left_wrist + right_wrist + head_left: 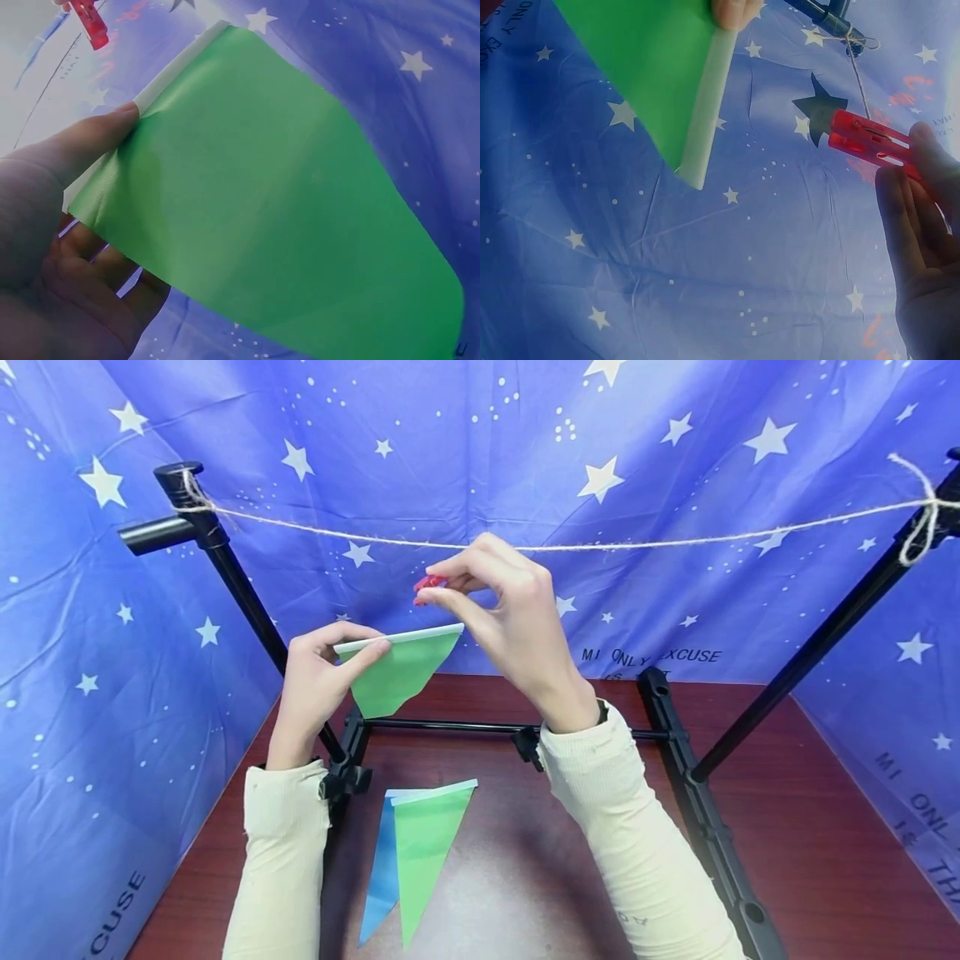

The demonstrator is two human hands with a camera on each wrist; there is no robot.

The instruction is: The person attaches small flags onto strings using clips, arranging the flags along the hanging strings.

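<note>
My left hand pinches a green pennant flag by the left part of its white top band, thumb in front and fingers behind. In the left wrist view the green pennant hangs spread out beyond the thumb. Between the thumb and fingers of my right hand is a red clothespin, held just above the pennant's right end. The right wrist view shows the red clothespin apart from the pennant. A string runs right behind and above the right hand.
The string is tied to black posts at left and right. On the brown table lie a second green pennant and a blue pennant partly under it. A star-patterned blue cloth surrounds the table.
</note>
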